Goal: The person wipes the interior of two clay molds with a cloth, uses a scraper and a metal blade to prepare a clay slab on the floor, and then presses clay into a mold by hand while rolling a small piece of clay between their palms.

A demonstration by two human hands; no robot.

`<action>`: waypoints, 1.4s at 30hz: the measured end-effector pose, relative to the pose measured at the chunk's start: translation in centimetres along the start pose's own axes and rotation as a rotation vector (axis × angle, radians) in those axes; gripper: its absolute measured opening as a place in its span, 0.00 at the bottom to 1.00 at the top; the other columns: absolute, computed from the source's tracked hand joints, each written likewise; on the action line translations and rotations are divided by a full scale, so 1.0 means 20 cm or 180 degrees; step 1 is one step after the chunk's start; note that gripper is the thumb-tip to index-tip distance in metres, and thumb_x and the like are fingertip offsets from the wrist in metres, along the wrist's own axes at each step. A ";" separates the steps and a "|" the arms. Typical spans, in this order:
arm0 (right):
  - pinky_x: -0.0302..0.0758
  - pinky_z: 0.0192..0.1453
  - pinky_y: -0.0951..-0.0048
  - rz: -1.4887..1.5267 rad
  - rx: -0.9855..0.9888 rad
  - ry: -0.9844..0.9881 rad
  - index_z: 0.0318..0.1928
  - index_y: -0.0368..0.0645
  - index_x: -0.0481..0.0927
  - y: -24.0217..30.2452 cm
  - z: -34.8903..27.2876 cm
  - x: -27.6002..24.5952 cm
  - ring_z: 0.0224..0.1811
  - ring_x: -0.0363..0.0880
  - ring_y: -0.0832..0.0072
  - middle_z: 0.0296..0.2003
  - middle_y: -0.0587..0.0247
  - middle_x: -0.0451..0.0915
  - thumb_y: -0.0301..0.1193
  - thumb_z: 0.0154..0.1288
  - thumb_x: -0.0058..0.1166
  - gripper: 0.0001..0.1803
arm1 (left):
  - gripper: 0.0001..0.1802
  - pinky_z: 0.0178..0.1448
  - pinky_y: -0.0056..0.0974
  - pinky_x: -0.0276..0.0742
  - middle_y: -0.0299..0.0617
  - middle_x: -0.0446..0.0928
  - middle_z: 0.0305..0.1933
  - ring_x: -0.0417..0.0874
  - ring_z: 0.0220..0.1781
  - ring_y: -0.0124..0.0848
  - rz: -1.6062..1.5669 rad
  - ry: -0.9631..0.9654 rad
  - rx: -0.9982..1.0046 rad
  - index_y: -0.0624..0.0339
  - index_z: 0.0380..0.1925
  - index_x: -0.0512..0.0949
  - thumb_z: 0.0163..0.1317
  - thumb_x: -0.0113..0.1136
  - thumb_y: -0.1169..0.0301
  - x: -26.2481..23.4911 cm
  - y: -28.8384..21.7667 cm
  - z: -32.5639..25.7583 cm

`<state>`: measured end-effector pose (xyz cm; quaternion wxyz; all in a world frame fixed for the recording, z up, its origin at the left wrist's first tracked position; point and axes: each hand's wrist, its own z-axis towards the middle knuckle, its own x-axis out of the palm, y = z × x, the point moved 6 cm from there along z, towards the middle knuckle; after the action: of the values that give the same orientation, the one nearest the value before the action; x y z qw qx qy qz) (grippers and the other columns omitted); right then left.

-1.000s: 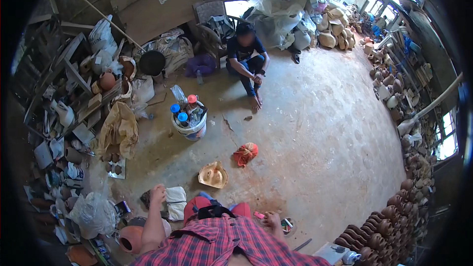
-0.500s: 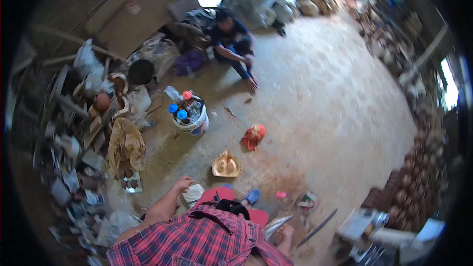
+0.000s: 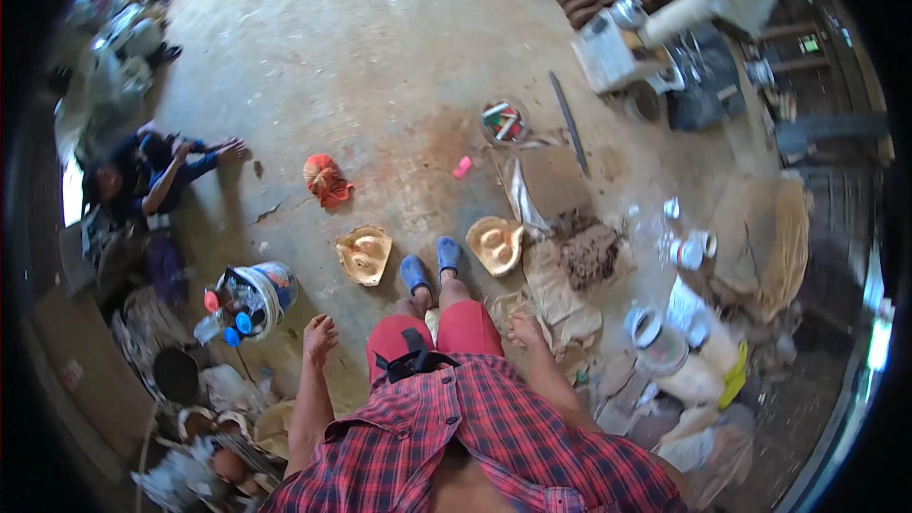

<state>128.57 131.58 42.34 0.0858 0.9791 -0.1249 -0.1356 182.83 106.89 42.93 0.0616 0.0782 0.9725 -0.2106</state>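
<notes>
My left hand (image 3: 320, 338) hangs beside my left thigh with its fingers curled closed and nothing visible in them. My right hand (image 3: 525, 328) is by my right thigh, its fingers also curled in, with nothing seen in it. On the floor ahead of my blue shoes (image 3: 415, 274) lie two hollow, tan shell-like pieces resembling mould halves. The left piece (image 3: 365, 255) is apart from my left hand; the right piece (image 3: 495, 245) lies beyond my right hand. A crumpled orange-red bag or cloth (image 3: 328, 180) rests farther left.
A white bucket (image 3: 275, 283) of bottles stands left. Another person (image 3: 157, 166) sits far left. Right of me are a brown clay-like heap (image 3: 589, 252), crumpled paper (image 3: 565, 309) and a clear tub (image 3: 657, 340). A dark bar (image 3: 568, 123) and round container (image 3: 504, 122) lie ahead.
My view has swung to the right, so the bucket and other person appear farther left. The second tan piece and the clay-like heap now show. Both hands hang beside my thighs.
</notes>
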 end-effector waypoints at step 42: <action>0.77 0.59 0.61 0.0604 -0.1147 -0.2223 0.60 0.34 0.72 -0.71 2.86 0.03 0.51 0.84 0.63 0.49 0.49 0.85 0.27 0.72 0.61 0.21 | 0.24 0.47 0.63 0.84 0.63 0.86 0.39 0.88 0.43 0.65 0.4460 0.2336 0.3421 0.56 0.56 0.68 0.64 0.64 0.62 3.22 0.46 2.44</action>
<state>115.79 137.36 -15.01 0.2206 0.8275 -0.2106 -0.4713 125.65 102.86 -14.64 -0.1792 0.7216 0.4365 -0.5066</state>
